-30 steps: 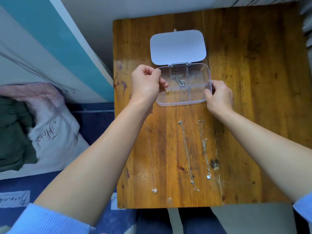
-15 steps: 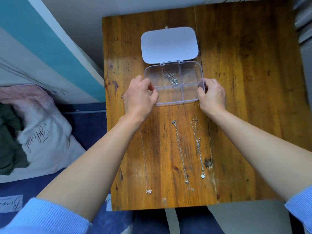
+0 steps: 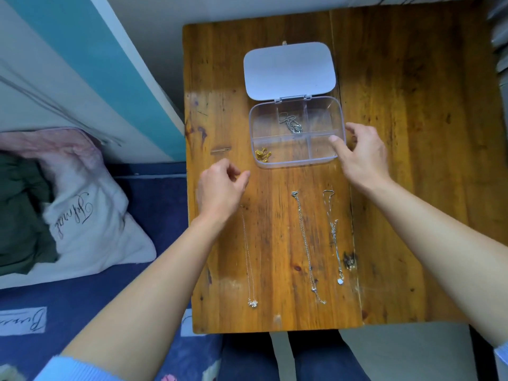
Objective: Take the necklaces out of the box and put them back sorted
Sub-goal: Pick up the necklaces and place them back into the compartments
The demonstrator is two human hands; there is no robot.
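Observation:
A clear compartment box (image 3: 338,111) stands open on the wooden table (image 3: 412,160), its white lid (image 3: 288,70) folded back. A gold necklace (image 3: 262,154) lies bunched in the near-left compartment, and a silver necklace (image 3: 292,125) sits in the far middle one. Three silver necklaces lie stretched out in front: left (image 3: 248,257), middle (image 3: 306,246), right (image 3: 334,235). My left hand (image 3: 220,188) hovers near the box's left corner, fingers loosely curled and holding nothing. My right hand (image 3: 362,155) touches the box's right end with fingers apart.
A teal and white wall panel (image 3: 96,64) stands left of the table. A white pillow (image 3: 88,224) and dark green cloth (image 3: 19,210) lie on the blue bedding (image 3: 82,312) beside it. The table's near edge is close to my knees.
My left hand has drawn back from the box toward me and to the left, leaving the gold necklace in the near-left compartment. My right hand has loosened its hold on the box's right end.

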